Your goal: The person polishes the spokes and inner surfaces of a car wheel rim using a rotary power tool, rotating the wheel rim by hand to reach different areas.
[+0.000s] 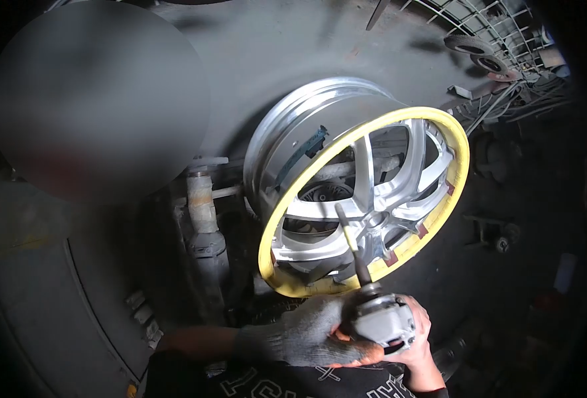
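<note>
My left hand (316, 335), in a grey knit glove with orange on the palm side, is closed around a handheld power grinder (383, 320). My bare right hand (419, 328) wraps the grinder's right side; its fingers are partly hidden behind the body. A long thin spindle (362, 268) points from the tool up toward a silver alloy wheel (409, 166). The spindle's tip overlaps the spokes; whether it touches them I cannot tell. Yellow covering (462, 142) rings the wheel's front lip, with small dark red patches along its lower right. The wheel is tilted.
Left of the wheel stands a wrapped metal post (202, 205) with side bars. A teal-dark strip (300, 156) lies on the wheel's barrel. Tyres (469, 45), a wire grid (499, 26) and thin rods (495, 109) are at upper right. A blurred round patch hides the upper left.
</note>
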`<state>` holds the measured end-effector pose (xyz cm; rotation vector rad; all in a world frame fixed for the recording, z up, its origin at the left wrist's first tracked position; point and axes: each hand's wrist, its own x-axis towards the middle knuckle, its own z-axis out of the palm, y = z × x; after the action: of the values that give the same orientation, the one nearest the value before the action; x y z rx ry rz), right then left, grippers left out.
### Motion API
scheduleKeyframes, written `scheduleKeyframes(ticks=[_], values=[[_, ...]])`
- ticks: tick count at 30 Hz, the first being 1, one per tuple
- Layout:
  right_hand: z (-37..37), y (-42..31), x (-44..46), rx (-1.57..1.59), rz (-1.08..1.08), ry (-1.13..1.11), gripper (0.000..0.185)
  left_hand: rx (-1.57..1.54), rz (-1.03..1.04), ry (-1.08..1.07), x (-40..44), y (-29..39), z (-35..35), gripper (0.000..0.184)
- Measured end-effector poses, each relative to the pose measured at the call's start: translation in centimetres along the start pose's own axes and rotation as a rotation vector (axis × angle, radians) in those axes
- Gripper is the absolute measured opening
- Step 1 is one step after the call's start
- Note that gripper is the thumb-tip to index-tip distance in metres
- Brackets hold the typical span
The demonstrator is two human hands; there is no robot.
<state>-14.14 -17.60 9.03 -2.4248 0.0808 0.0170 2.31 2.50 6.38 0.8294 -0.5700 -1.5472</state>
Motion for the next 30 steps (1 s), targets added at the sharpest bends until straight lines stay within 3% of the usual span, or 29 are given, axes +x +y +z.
scheduleKeyframes(ticks=[1, 4, 9, 12, 14, 16, 18, 21, 22, 26, 28, 30], values=[[0.0, 0.5, -0.5, 0.048, 0.024, 0.001, 0.084, 0.026, 0.073, 0.031, 0.4, 0.0, 0.0, 0.056], [0.4, 1.2, -1.3, 0.095, 0.058, 0.023, 0.088, 0.037, 0.02, 0.008, 1.6, -0.6, -0.2, 0.053], [1.5, 2.3, -3.2, 0.181, 0.187, 0.042, 0.089, 0.425, 0.194, 0.107, 1.9, -0.5, -0.7, 0.073], [2.9, 4.3, -4.4, 0.287, 0.212, 0.072, 0.077, 0.673, 0.066, 0.117, 0.9, 1.2, -1.1, 0.075], [3.3, 5.3, -4.6, 0.382, 0.198, 0.085, 0.072, 0.954, 0.154, 0.515, -0.6, 0.9, -0.6, 0.054], [2.7, 5.8, -3.3, 0.503, 0.164, 0.094, 0.071, 1.179, -0.051, 0.901, -1.7, 2.1, 0.9, 0.034], [3.2, 7.1, -3.6, 0.635, 0.107, 0.102, 0.075, 1.294, 0.297, 1.156, -1.6, 1.8, -0.2, 0.026], [4.3, 9.4, -4.8, 0.717, 0.017, 0.096, 0.082, 1.507, 0.255, 1.489, -1.4, 1.8, -1.7, 0.023], [4.4, 10.0, -5.0, 0.687, -0.024, 0.084, 0.085, 1.625, 0.273, 1.463, -1.9, 1.6, -2.7, 0.025], [4.2, 11.2, -4.9, 0.817, -0.082, 0.057, 0.087, 0.826, 0.491, 1.54, -0.7, 1.0, -4.4, 0.047], [3.4, 11.5, -4.3, 0.836, -0.158, 0.039, 0.09, 0.883, 0.417, 1.566, 1.3, 1.0, -4.6, 0.04], [3.1, 11.7, -4.1, 0.799, -0.191, 0.036, 0.091, 0.983, 0.114, 1.622, 3.6, 1.6, -3.8, 0.037]])
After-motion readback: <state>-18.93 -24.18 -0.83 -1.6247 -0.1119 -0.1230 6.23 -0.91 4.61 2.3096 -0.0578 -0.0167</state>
